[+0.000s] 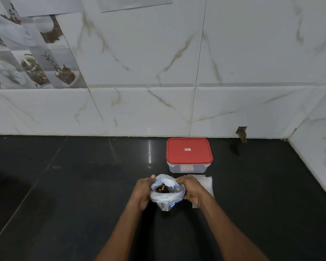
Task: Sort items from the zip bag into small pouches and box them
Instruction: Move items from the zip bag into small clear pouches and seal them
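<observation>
head view: zip bag (167,197) gripped between both hands' fingers (152,177), mouth open

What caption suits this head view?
Left hand and right hand hold open a clear plastic zip bag over the black countertop, near a red-lidded plastic box and flat clear pouches.

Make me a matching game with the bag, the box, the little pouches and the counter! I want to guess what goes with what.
Things:
1. zip bag
2. box
3. small pouches
4. counter

Descriptions:
A. black and shiny
B. lying flat in front of the box
C. held open between the left hand and the right hand
D. closed with a red lid

Pairs: 1-C, 2-D, 3-B, 4-A
</observation>
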`<action>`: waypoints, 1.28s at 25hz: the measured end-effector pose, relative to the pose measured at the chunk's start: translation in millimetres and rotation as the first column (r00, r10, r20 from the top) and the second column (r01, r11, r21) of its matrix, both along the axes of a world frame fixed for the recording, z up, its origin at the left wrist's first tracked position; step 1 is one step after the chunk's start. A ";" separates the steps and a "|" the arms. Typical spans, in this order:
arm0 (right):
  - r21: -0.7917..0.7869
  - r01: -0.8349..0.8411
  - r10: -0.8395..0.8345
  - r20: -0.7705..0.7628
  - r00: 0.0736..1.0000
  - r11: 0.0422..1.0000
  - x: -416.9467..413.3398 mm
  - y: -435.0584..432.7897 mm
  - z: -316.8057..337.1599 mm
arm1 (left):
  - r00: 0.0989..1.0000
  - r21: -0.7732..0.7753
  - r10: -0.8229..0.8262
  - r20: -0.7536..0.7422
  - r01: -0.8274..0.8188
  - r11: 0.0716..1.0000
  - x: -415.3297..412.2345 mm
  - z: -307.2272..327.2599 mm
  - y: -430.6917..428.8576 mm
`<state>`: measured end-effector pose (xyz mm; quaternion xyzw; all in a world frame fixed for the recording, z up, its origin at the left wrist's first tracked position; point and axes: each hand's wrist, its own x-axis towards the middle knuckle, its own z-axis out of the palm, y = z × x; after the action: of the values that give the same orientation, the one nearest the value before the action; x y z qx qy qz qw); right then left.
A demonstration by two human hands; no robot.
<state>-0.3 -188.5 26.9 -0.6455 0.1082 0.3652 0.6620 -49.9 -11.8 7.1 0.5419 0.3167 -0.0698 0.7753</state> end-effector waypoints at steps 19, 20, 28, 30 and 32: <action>-0.785 0.167 0.335 0.432 0.837 0.597 -35.3 36.4 0.0 | 0.965 0.877 -0.058 -0.257 0.258 0.405 -23.4 5.3 -25.6; -0.796 0.164 0.356 0.432 0.829 0.583 -39.1 39.8 0.2 | 0.971 0.884 -0.087 -0.225 0.241 0.402 -20.2 6.0 -26.9; -0.388 0.248 -0.182 0.198 0.963 0.888 -19.1 22.5 -17.1 | 0.992 0.255 -0.087 -0.089 0.107 0.961 -13.1 -8.9 9.4; -0.152 0.287 -0.296 -0.037 0.954 0.946 -18.0 15.7 -13.3 | 0.989 0.096 -0.078 -0.129 0.091 0.991 -15.2 -9.3 13.5; -0.062 0.287 -0.294 -0.150 0.944 0.956 -17.0 9.5 -8.2 | 0.983 0.078 -0.036 -0.181 0.051 0.996 -13.8 -8.2 18.0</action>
<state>-17.3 -179.0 18.7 -0.6043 0.2613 0.3113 0.6853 -63.7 6.2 -1.2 0.5718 0.3758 -0.1221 0.7190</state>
